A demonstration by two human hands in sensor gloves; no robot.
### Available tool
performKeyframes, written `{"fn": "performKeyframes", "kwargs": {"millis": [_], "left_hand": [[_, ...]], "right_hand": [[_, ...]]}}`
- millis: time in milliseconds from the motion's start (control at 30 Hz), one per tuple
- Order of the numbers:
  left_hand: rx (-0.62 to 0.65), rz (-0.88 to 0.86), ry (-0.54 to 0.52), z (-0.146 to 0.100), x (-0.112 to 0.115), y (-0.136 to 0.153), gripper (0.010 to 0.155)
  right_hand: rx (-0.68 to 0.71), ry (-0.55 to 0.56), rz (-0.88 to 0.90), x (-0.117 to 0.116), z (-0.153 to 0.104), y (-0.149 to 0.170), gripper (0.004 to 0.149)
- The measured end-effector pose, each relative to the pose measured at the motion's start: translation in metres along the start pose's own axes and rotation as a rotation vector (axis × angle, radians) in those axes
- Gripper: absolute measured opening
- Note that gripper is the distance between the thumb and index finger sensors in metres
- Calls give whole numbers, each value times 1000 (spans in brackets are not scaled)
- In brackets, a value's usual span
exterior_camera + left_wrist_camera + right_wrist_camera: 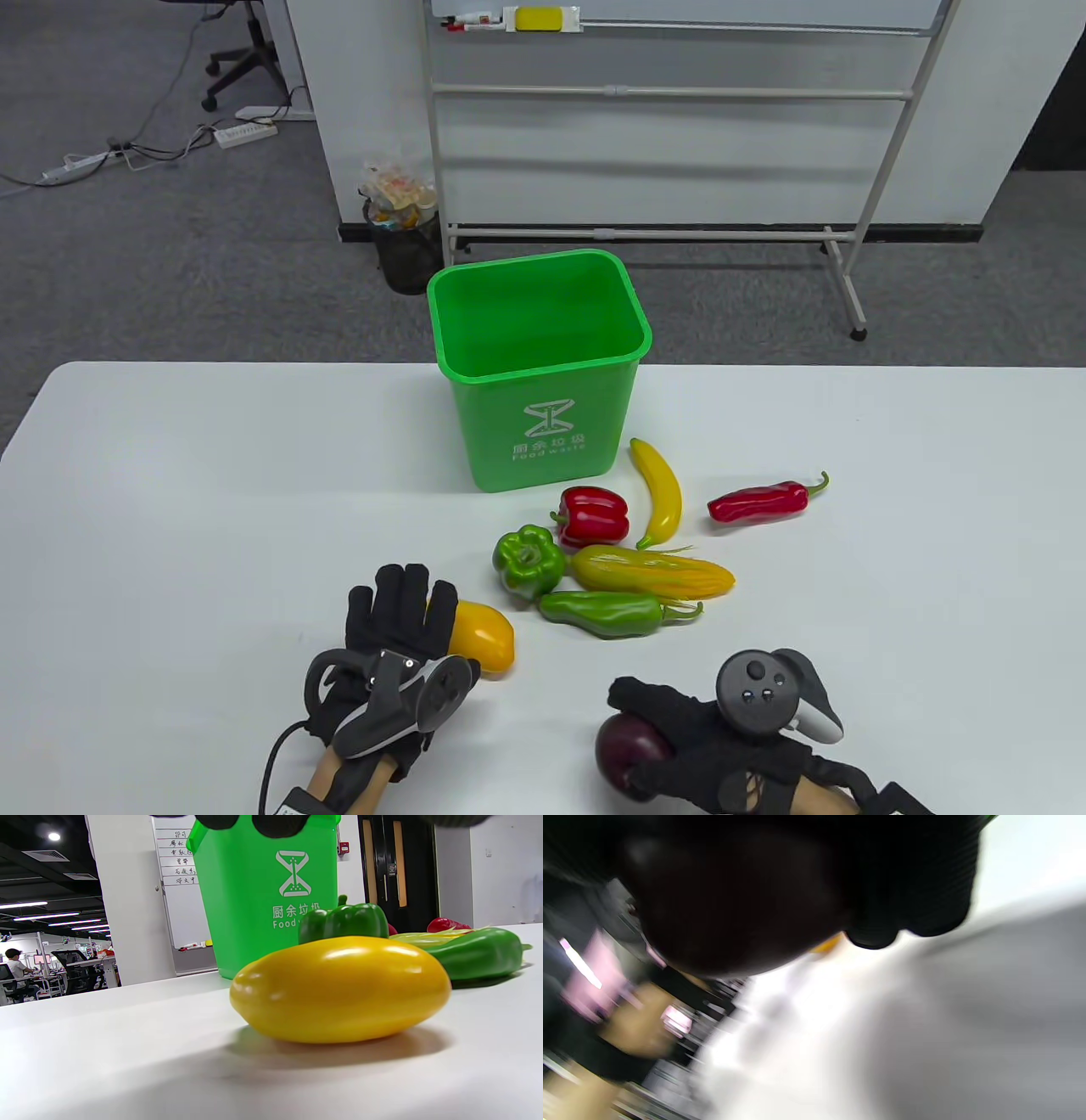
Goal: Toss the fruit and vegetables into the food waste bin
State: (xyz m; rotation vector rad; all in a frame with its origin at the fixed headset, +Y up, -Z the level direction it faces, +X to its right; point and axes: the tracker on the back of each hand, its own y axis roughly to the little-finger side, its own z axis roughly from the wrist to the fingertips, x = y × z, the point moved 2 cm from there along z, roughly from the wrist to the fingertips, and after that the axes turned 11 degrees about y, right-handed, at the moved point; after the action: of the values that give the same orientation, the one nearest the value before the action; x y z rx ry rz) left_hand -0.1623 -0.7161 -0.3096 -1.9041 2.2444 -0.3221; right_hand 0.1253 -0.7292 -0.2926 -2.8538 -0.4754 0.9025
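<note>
Right hand grips a dark purple fruit on the table. Left hand lies spread flat over the yellow mango, grabbing nothing

Eight vegetables (one bin)

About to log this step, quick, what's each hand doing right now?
Left hand: open, fingers spread flat beside the yellow fruit, not gripping it.
Right hand: curled around the dark purple onion, holding it.

Green plastic bin smooth, slight sheen; yellow fruit glossy; white table matt.
</note>
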Motion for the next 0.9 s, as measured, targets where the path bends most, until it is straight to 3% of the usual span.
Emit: {"fn": "performKeyframes", "kwargs": {"millis": [67, 167, 233, 300, 400, 533, 600, 733, 833, 900], "left_hand": [[-6, -6, -6, -1, -1, 3, 88], [-10, -24, -13, -2, -2, 5, 88], [-12, -20, -12, -2, -2, 4, 88], [-14, -30, -7, -2, -1, 3, 88], [-7, -46, -9, -2, -3, 2, 88], [1, -12, 2, 0, 1, 3, 88], [-6, -17, 11, -1, 2, 5, 88], [-17, -38, 0, -3, -1, 8, 88], [-14, -28, -1, -2, 0, 6, 88], [-14, -18, 7, -1, 1, 5, 88]], "right_hand": [[26, 0, 341, 13, 33, -35, 94], [212, 232, 610, 72, 105, -123, 96], [156, 333, 630, 108, 145, -155, 102], [-9, 394, 550, 126, 162, -150, 105], [-82, 513, 513, 131, 149, -130, 103], [-92, 501, 362, 135, 122, -101, 96], [-132, 589, 215, 147, 104, -93, 87], [-211, 841, -256, 183, 68, -87, 77], [-248, 884, -527, 200, 56, -77, 74], [-308, 848, -656, 205, 54, -56, 72]]}}
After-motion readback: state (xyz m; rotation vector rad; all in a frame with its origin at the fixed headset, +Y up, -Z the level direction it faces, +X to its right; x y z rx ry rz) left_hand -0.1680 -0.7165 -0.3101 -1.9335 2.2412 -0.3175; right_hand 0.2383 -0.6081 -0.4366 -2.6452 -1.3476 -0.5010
